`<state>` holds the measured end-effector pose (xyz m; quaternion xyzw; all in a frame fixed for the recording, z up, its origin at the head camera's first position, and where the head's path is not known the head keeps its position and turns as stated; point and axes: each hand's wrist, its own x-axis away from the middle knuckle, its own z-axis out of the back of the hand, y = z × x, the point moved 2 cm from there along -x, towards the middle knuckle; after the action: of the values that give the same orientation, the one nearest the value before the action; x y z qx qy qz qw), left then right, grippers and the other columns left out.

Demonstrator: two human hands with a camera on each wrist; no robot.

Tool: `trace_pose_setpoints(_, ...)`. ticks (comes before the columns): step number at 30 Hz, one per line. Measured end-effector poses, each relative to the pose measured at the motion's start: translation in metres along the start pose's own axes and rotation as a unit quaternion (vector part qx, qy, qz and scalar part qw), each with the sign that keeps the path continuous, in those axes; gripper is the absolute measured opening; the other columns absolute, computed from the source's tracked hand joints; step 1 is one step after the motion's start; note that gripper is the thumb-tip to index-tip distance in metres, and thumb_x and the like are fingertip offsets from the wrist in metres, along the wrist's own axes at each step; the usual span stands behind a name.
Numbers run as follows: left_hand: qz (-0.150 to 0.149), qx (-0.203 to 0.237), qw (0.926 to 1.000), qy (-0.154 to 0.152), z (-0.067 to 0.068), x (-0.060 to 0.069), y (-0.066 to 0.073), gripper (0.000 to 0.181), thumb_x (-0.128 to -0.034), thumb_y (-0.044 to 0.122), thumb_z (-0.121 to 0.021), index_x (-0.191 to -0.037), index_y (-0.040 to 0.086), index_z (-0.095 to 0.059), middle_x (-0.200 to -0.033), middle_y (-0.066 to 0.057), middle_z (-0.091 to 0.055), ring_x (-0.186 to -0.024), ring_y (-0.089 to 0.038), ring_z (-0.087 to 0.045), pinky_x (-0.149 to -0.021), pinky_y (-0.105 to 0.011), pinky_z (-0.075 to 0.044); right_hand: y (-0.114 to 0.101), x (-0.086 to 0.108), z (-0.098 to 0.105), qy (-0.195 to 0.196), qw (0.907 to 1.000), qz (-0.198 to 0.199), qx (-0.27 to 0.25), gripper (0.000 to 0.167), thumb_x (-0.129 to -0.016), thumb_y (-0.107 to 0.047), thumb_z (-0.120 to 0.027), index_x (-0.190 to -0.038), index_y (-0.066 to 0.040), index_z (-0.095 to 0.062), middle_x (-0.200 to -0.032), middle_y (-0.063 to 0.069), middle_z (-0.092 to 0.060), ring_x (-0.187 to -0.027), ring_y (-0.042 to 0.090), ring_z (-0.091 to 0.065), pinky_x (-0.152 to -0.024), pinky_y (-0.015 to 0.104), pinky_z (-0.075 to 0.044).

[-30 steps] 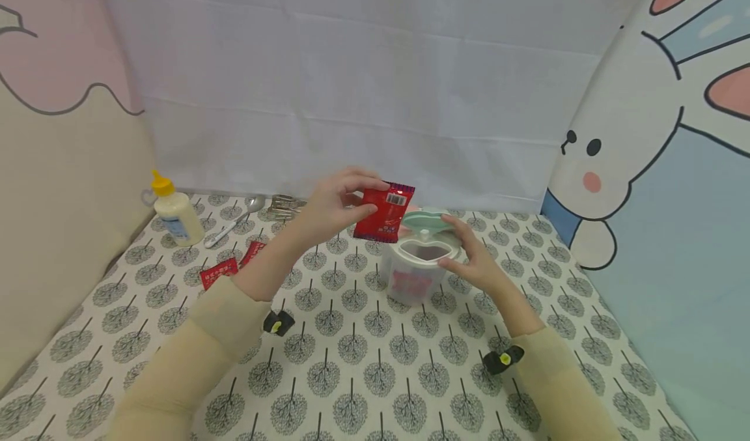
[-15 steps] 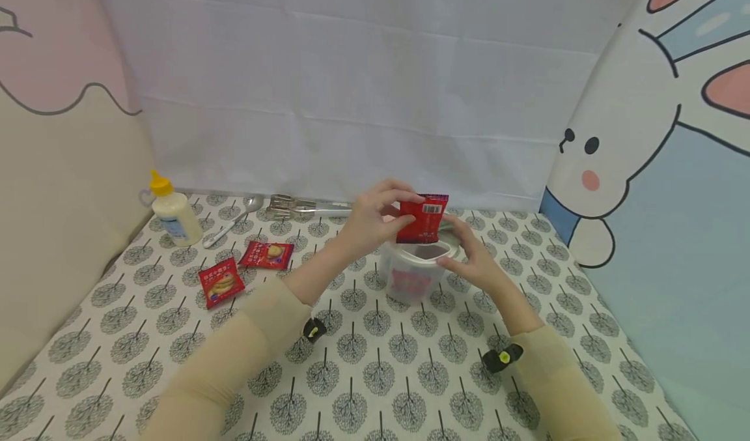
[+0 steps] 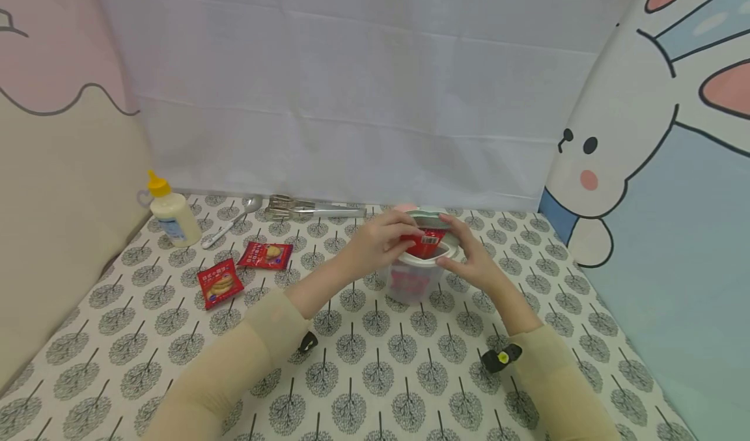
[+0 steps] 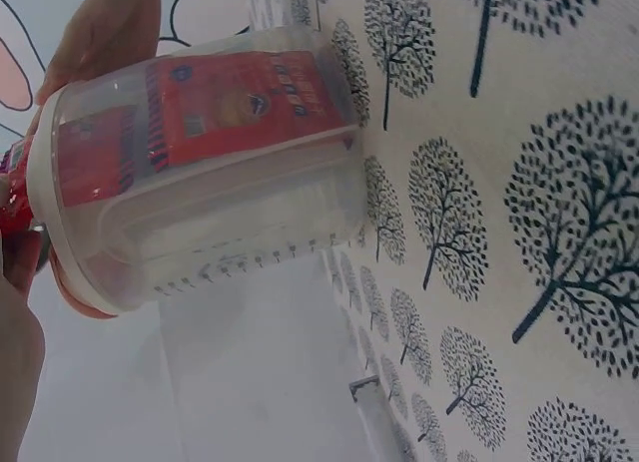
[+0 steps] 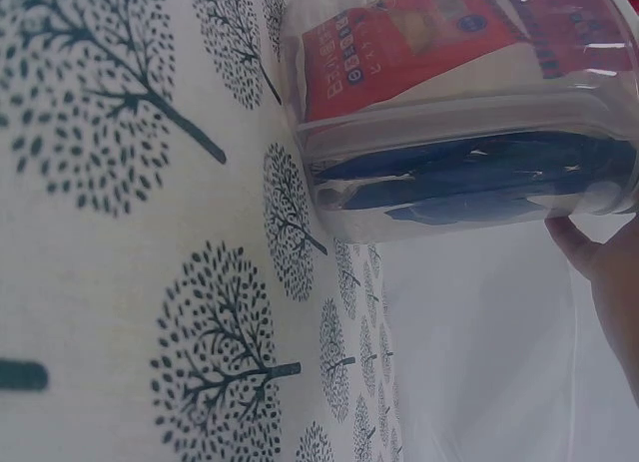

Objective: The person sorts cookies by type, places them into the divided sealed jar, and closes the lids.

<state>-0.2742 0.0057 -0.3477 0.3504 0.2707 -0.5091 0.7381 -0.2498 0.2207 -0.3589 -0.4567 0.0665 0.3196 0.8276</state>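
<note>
My left hand pinches a red snack packet whose lower part is down in the opening of a clear plastic container. My right hand grips the container's top at the right, thumb at the white rim and fingers by the raised green flap lid. Through the container's wall, another red packet shows in the left wrist view. Dark blue contents fill a separate compartment in the right wrist view. Both hands are partly cut off in the wrist views.
Two red snack packets lie on the tree-patterned tablecloth at the left. Behind them are a spoon, metal tongs and a cream bottle with a yellow cap. A white cloth wall stands behind.
My left hand has carried the red packet right, then down into the container's opening. The packets on the table came into fuller view. My right hand has stayed on the container.
</note>
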Motion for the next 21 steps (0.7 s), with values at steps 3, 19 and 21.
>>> trace_pose_setpoints(3, -0.025, -0.026, 0.9991, -0.024, -0.001, 0.007, -0.001, 0.019, -0.0839, 0.012, -0.070, -0.102, 0.006, -0.070, -0.107, -0.006, -0.066, -0.103, -0.016, -0.059, -0.097, -0.019, -0.045, 0.000, 0.000, 0.000, -0.001, 1.0000, 0.007, 0.004, 0.077, -0.078, 0.005, -0.064, -0.143, 0.000, -0.022, -0.137, 0.030, -0.041, -0.125, 0.047, -0.041, -0.107, 0.062, -0.028)
trace_pose_setpoints(19, 0.059, 0.006, 0.9913, -0.117, 0.020, 0.022, 0.005, 0.037, -0.0829, 0.021, -0.072, -0.118, 0.012, -0.063, -0.128, -0.004, -0.057, -0.122, -0.017, -0.049, -0.108, -0.031, -0.038, -0.001, 0.000, -0.001, 0.004, 1.0000, -0.006, 0.007, 0.077, -0.078, 0.003, -0.065, -0.142, -0.001, -0.023, -0.136, 0.030, -0.042, -0.123, 0.048, -0.042, -0.106, 0.062, -0.029)
trace_pose_setpoints(21, 0.088, 0.015, 0.9880, -0.126, 0.031, 0.024, 0.004, 0.042, -0.0826, 0.022, -0.073, -0.122, 0.014, -0.061, -0.130, -0.001, -0.056, -0.123, -0.016, -0.048, -0.107, -0.032, -0.039, -0.001, 0.000, 0.000, 0.005, 1.0000, -0.005, 0.006, 0.077, -0.078, 0.004, -0.065, -0.142, -0.001, -0.023, -0.136, 0.031, -0.041, -0.124, 0.048, -0.041, -0.106, 0.062, -0.029)
